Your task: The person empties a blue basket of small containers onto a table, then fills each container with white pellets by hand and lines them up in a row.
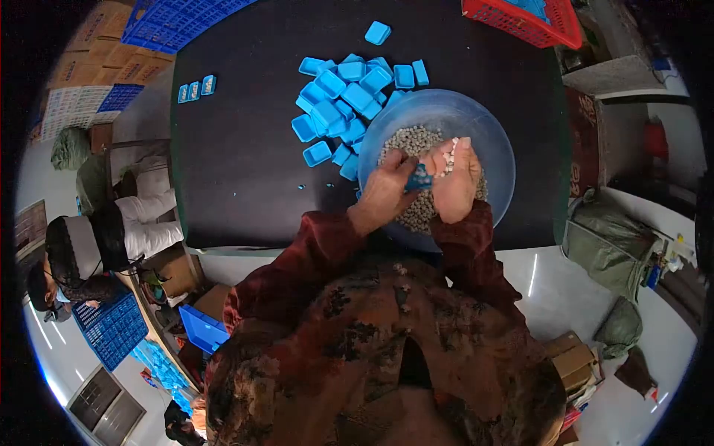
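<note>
**Small blue case held over a bowl of pale pellets**

The left hand [387,189] is closed around a small blue case [419,178], pinching it by its edges between thumb and fingers just above the near part of the translucent bowl [498,149]. The right hand [455,182] is cupped, palm up and half open, with a few small white pieces [448,160] lying on its fingers; it touches the case from the right. The bowl holds a heap of pale grey pellets [413,141] and sits on the black table [238,149], right of centre.

The case looks like thin moulded plastic: light, stiff and smooth, so likely to slip if gripped on its flat faces. The rim edges seem the safer hold. The pellets are tiny and loose and would probably roll and scatter; a cupped palm suits them better than fingertips.

Left of the bowl and beyond it lies a pile of similar blue cases [346,100], with three more [196,89] set apart at the far left. A red crate [520,22] stands at the far right edge.
</note>
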`<act>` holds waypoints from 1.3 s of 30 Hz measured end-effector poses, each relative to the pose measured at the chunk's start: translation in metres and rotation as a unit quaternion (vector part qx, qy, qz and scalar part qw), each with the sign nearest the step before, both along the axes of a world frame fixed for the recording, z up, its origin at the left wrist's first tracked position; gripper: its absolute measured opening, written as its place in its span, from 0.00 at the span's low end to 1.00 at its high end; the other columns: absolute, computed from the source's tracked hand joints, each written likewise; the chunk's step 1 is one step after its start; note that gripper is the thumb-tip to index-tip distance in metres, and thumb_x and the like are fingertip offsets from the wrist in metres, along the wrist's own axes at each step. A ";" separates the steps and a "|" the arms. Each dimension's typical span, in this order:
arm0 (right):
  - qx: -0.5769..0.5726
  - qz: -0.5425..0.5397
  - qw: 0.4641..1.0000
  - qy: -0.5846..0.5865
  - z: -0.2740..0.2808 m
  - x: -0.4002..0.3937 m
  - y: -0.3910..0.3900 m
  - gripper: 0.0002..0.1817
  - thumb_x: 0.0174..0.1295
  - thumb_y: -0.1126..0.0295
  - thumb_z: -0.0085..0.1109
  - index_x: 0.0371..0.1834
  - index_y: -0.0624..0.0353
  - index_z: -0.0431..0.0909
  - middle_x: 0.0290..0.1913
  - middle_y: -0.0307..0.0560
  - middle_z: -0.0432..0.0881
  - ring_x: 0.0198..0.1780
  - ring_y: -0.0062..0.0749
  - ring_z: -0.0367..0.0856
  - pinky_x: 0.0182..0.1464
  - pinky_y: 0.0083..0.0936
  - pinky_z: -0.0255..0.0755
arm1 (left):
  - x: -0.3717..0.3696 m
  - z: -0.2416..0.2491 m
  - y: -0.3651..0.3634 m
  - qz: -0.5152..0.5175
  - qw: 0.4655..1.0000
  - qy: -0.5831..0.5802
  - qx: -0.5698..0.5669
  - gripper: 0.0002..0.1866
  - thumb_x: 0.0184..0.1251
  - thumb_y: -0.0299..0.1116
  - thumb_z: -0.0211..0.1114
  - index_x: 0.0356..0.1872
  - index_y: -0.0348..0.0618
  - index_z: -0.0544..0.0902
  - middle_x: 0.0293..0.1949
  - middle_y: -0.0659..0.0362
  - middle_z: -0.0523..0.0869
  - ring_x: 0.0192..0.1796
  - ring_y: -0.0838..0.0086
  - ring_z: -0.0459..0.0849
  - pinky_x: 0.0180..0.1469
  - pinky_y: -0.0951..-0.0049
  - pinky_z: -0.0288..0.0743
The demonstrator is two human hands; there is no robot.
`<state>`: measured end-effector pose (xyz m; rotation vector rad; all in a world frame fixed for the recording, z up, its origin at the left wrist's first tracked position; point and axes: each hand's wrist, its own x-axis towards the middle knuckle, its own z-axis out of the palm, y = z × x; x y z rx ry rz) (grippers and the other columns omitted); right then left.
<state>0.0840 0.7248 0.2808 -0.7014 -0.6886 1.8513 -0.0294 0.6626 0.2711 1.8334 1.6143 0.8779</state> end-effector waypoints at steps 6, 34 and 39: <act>-0.082 -0.021 0.991 0.106 -0.005 0.018 0.009 0.18 0.65 0.56 0.40 0.23 0.57 0.65 0.16 0.34 0.59 0.20 0.20 0.58 0.24 0.20 0.56 | 0.004 -0.008 0.004 0.035 0.999 -0.018 0.011 0.26 0.35 0.24 0.67 0.43 0.35 0.71 0.40 0.49 0.70 0.39 0.53 0.74 0.37 0.62 0.72; -0.392 0.203 0.897 0.034 -0.088 0.054 -0.002 0.14 0.66 0.57 0.37 0.33 0.54 0.68 0.21 0.32 0.64 0.20 0.17 0.60 0.17 0.18 0.53 | -0.199 -0.026 0.021 0.363 0.924 0.103 0.060 0.20 0.37 0.27 0.71 0.37 0.34 0.78 0.33 0.51 0.76 0.32 0.66 0.77 0.31 0.74 0.72; -0.396 0.267 0.876 0.067 -0.113 0.056 0.001 0.13 0.65 0.58 0.38 0.34 0.54 0.69 0.21 0.32 0.66 0.18 0.17 0.59 0.16 0.18 0.53 | -0.309 -0.125 0.038 0.551 0.832 0.009 0.065 0.23 0.32 0.29 0.72 0.36 0.34 0.77 0.34 0.48 0.74 0.37 0.56 0.76 0.41 0.65 0.71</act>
